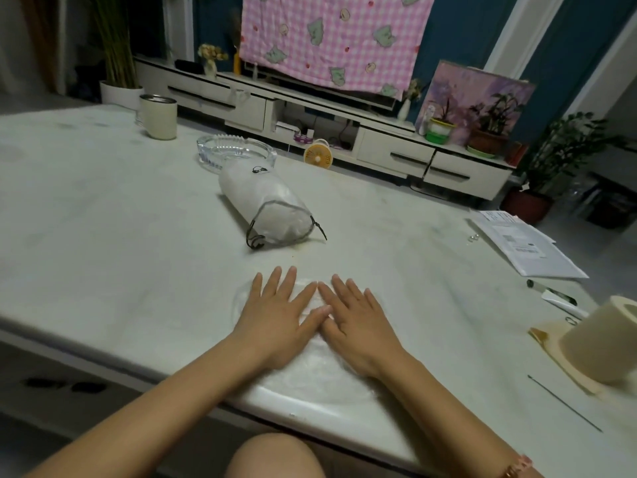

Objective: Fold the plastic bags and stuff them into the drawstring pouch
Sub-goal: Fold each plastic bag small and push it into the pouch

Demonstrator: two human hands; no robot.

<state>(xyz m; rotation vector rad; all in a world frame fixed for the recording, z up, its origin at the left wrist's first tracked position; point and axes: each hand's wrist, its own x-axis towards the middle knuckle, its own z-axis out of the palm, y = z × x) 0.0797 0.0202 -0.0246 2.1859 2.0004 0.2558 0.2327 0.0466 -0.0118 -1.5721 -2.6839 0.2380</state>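
Both hands [322,322] flat on clear, crinkled bag [310,374].

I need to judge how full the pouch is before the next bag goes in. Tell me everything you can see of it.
The pouch is a translucent whitish sack with a dark drawstring round its mouth. It lies on its side on the table, mouth toward the person, far end against a glass ashtray. It bulges, packed with pale plastic that shows at the open mouth. The cord ends trail on the table. Neither hand touches it.
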